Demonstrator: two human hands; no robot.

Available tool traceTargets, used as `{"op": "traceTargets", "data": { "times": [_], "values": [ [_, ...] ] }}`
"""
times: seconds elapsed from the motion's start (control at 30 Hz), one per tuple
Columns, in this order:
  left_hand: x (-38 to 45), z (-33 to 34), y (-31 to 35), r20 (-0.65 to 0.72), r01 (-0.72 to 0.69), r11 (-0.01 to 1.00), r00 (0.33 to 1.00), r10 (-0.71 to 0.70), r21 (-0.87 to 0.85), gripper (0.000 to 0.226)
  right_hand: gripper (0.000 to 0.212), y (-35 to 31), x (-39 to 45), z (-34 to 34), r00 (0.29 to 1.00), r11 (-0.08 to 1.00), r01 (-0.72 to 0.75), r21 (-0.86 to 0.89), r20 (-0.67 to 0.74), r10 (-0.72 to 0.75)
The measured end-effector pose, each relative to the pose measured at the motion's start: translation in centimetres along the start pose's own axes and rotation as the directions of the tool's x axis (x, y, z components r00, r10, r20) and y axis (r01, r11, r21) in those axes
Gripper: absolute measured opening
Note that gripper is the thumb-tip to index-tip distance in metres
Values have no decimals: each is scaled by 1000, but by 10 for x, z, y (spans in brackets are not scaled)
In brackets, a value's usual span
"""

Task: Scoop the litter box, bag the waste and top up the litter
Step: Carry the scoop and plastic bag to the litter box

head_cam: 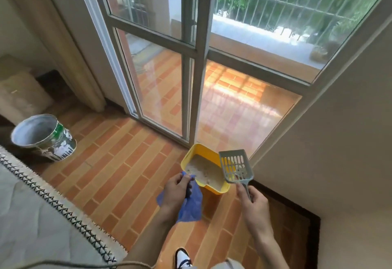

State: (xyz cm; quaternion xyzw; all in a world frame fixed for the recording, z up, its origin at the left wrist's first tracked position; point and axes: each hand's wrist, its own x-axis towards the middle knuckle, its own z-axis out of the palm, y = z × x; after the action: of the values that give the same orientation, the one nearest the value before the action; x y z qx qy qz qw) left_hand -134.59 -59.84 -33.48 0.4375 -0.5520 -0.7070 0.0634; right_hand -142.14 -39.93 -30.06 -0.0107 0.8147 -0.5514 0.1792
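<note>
Scoop (236, 166) above right grip (251, 197)

Orange-tiled floor (118, 162) under yellow litter box (192, 152), paint-streaked metal bucket (45, 139) and patterned rug (42, 215).

Glossy yellow plastic litter box (192, 152), metal bucket (42, 137)

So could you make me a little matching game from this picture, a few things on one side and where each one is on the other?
Things:
1. scoop
2. bag
3. litter box
4. bucket

Places:
A. on the floor by the glass door
B. held in the left hand
C. on the floor at the far left
D. held by its handle in the right hand

Pairs: 1-D, 2-B, 3-A, 4-C
</note>
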Motion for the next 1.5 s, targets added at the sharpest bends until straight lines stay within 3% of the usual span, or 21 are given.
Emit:
{"op": "traceTargets", "data": {
  "times": [0.1,0.47,0.67,0.9,1.07,1.2,1.4,1.5],
  "values": [
    [24,0,3,-18,-8,1000,1000,8,15,38,44,-6,26,14,1000,1000,9,11,28,-9],
    [92,22,-8,-136,36,999,990,-37,-9,39,28,26,135,59,975,997,-30,-73,218,45],
    [135,48,-35,-167,21,1000,986,-23,-13,41,45,63,192,75,938,991,-42,-126,337,83],
    [193,76,-95,-246,70,995,965,-87,-78,36,40,116,247,108,875,986,-26,-166,473,103],
    [220,93,-153,-313,144,975,930,-192,-170,24,22,151,268,138,811,991,-50,-122,574,112],
    [241,106,-190,-353,154,957,906,-236,-245,17,29,202,282,159,788,992,-53,-113,605,111],
    [281,113,-257,-390,110,953,894,-219,-283,17,23,287,305,188,809,982,-16,-189,574,124],
    [300,118,-289,-334,158,927,901,-276,-341,21,25,323,317,195,833,966,53,-252,545,97]
  ]
}}
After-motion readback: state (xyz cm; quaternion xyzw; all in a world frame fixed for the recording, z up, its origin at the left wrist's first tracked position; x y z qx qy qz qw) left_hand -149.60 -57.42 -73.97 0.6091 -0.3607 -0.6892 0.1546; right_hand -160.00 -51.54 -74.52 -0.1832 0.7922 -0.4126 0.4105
